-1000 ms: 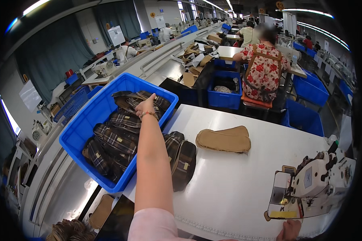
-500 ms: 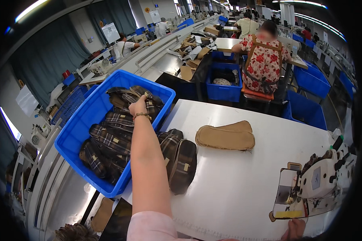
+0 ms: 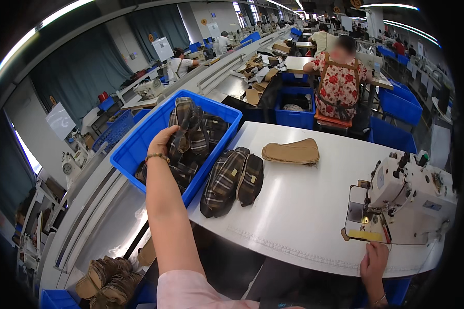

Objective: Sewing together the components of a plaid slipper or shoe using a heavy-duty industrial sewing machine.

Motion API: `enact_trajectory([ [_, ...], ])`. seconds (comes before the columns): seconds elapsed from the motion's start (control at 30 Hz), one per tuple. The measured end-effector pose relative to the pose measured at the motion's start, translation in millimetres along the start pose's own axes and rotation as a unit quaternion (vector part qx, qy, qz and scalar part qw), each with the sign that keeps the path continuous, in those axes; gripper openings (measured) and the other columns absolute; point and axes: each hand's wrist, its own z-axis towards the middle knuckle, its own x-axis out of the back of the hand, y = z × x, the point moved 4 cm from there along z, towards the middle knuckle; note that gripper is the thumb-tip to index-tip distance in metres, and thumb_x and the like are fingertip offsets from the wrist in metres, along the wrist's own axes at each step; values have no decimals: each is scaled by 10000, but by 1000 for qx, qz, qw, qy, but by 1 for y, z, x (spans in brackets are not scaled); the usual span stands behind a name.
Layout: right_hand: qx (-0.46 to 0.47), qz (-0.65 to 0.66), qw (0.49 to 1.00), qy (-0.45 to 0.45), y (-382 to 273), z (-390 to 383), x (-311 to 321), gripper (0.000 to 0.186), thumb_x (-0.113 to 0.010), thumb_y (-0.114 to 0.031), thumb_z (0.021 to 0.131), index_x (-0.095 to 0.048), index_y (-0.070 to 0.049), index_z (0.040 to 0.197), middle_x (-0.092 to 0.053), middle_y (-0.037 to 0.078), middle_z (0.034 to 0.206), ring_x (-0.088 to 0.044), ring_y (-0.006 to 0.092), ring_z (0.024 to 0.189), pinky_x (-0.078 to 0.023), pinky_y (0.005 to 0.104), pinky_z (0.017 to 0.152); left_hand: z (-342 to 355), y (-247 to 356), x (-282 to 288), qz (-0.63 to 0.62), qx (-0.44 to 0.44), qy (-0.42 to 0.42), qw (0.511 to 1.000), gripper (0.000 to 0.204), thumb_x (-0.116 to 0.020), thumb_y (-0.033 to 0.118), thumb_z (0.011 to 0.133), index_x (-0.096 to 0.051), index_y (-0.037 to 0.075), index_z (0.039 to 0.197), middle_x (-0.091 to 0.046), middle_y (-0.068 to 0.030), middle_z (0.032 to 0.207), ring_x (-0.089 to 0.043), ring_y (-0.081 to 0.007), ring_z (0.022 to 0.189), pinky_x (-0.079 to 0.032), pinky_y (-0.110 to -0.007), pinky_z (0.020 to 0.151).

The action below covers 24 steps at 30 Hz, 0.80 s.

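Observation:
My left hand (image 3: 162, 141) is closed on a brown plaid slipper upper (image 3: 185, 121), raised at the left side of a blue bin (image 3: 119, 159). More plaid uppers (image 3: 214, 129) lie heaped inside that bin. Beside it on the white table, two plaid slipper uppers (image 3: 221, 183) rest side by side. A short stack of tan insole pieces (image 3: 291, 152) lies farther back. My right hand (image 3: 375, 260) is at the table's front edge, just below the sewing machine (image 3: 404, 185). Its fingers are curled, and whatever they may hold is too small to make out.
A ruler strip (image 3: 294, 253) runs along the table's front edge. Bundled brown pieces (image 3: 108, 280) sit low at the left. A person in a floral top (image 3: 340, 85) sits ahead, with blue bins (image 3: 295, 110) nearby. A metal conveyor (image 3: 108, 226) passes on the left.
My left hand has drawn back toward me, lifting the plaid upper off the heap. My right hand shows more fully below the machine. The whole view has shifted.

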Motion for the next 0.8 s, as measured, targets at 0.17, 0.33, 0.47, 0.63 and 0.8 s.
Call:
enact_trajectory([
  [0.17,-5,-9,1000,7,-1,2,0,342,-600,18,737,-622,47,1077,-585,196,1136,-530,400,1038,-426,491,931,-41,9,-26,0,-7,-146,989,234,-760,221,818,-712,54,976,-709,-40,856,-662,-152,723,-535,-301,675],
  [0.33,3,-14,1000,24,-2,2,0,333,-607,14,735,-627,41,1066,-591,181,1138,-535,389,1039,-426,486,944,-50,-61,-74,280,33,-237,930,453,-800,269,719,-715,5,1077,-722,-83,937,-681,-194,807,-542,-327,777],
  [0.47,3,1,1000,15,-3,4,0,334,-616,8,730,-628,38,1063,-592,174,1134,-535,382,1045,-426,483,952,-53,-64,-104,522,-53,-132,841,739,-859,366,623,-675,-11,1231,-714,-184,1132,-698,-288,997,-544,-365,894],
  [0.63,-5,-14,1000,21,-7,3,6,337,-622,4,724,-628,39,1060,-595,175,1124,-536,381,1045,-425,484,956,-97,-32,-147,702,-221,38,675,618,-845,230,679,-665,106,1257,-697,-139,1175,-655,-339,1114,-532,-459,937],
  [0.8,-8,4,1000,2,-9,6,3,334,-627,-20,727,-627,41,1056,-594,182,1137,-532,394,1044,-421,507,958,-118,-47,-172,732,-256,14,631,596,-807,351,785,-614,132,1304,-663,-130,1198,-638,-337,1137,-535,-498,904],
])
